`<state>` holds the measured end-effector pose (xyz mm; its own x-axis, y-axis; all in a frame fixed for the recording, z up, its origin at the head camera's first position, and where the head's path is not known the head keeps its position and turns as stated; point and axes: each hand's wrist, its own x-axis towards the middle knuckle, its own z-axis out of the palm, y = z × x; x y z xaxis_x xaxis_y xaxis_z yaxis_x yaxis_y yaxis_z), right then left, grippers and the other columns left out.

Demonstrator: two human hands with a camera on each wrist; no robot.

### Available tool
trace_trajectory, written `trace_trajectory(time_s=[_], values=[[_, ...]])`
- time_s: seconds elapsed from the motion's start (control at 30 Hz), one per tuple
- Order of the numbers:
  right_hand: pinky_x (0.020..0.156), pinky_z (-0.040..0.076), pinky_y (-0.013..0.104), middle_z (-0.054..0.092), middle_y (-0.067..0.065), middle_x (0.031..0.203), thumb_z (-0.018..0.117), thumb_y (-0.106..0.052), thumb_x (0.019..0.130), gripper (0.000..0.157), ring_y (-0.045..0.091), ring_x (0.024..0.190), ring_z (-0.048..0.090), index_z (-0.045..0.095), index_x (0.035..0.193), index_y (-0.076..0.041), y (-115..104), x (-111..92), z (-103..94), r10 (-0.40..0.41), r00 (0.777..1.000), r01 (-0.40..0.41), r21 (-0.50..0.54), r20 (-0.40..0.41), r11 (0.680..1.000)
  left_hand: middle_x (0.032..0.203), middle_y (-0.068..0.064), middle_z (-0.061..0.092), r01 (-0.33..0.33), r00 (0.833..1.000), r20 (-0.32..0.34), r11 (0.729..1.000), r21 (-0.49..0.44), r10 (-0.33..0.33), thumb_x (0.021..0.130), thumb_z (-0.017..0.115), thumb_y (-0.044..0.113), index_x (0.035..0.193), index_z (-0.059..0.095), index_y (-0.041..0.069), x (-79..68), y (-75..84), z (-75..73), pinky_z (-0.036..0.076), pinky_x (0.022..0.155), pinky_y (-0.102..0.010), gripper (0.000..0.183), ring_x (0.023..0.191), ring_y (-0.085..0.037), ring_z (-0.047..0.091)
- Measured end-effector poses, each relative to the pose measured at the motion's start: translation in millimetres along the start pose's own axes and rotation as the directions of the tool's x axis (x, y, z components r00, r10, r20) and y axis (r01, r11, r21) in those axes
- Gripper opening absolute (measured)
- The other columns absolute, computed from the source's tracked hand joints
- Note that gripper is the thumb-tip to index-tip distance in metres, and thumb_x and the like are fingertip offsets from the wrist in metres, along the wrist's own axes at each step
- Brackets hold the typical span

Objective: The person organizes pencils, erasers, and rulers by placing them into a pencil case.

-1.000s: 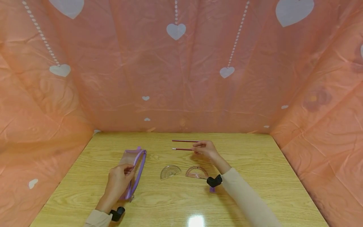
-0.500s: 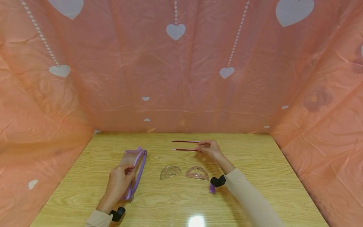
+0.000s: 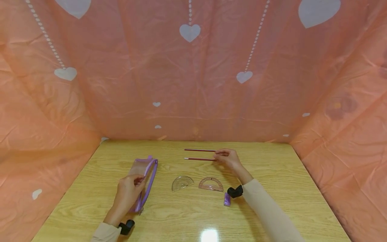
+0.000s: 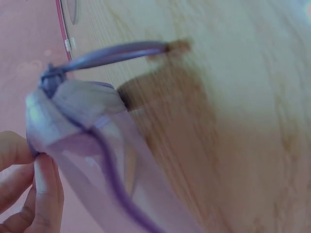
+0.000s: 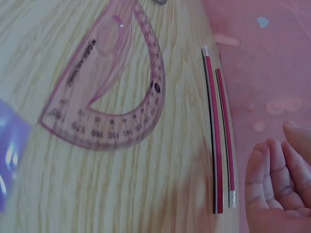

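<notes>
My left hand (image 3: 128,190) pinches the edge of a see-through pencil case (image 3: 140,168) with purple trim, which lies at the left of the table. In the left wrist view the case (image 4: 102,145) hangs from my thumb and fingertips, its zip edge gaping. Two red-and-black pencils lie side by side towards the back: the front pencil (image 3: 199,159) has its white end to the left, the rear pencil (image 3: 199,150) its plain end. Beside their right ends is my right hand (image 3: 228,159). In the right wrist view its loosely bent fingers (image 5: 257,174) stand apart from both pencils.
A clear protractor (image 3: 182,183) and a pinkish protractor (image 3: 211,184) lie in the middle of the wooden table (image 3: 169,222). Near my right wrist is a small shiny purple rectangular thing (image 3: 227,199). A pink cloth with hearts (image 3: 193,84) surrounds the table's back and sides.
My right hand has shifted to the right along the pencils and come away from the front one, uncovering more of it. The left hand keeps its grip on the pencil case.
</notes>
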<state>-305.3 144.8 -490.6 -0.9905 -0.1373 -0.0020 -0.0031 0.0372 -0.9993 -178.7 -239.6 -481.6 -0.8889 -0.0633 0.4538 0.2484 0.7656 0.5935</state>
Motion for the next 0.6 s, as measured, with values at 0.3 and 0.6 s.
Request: trace_trajectory(time_s=[0.3, 0.6], values=[[0.092, 0.052, 0.051, 0.072, 0.014, 0.1, 0.071, 0.002, 0.089, 0.037, 0.019, 0.085, 0.071, 0.059, 0.119, 0.02, 5.8, 2.9, -6.4, -0.031, 0.999, 0.029, -0.036, -0.034, 0.999, 0.074, -0.008, 0.071, 0.013, 1.0, 0.012, 1.0, 0.001, -0.013, 0.079, 0.077, -0.007, 0.089, 0.075, -0.006, -0.1, -0.2, 0.1, 0.055, 0.057, -0.026, 0.01, 0.065, -0.018, 0.066], [0.09, 0.053, 0.051, 0.069, 0.023, 0.108, 0.073, -0.002, 0.089, 0.034, 0.031, 0.094, 0.069, 0.064, 0.117, 0.014, 10.0, 3.9, -13.4, -0.089, 0.996, 0.087, -0.127, -0.014, 0.988, 0.074, -0.008, 0.071, 0.014, 1.0, 0.022, 1.0, -0.002, -0.014, 0.079, 0.076, -0.007, 0.089, 0.075, -0.006, -0.3, 0.4, 0.2, 0.055, 0.057, -0.026, 0.01, 0.066, -0.018, 0.066]])
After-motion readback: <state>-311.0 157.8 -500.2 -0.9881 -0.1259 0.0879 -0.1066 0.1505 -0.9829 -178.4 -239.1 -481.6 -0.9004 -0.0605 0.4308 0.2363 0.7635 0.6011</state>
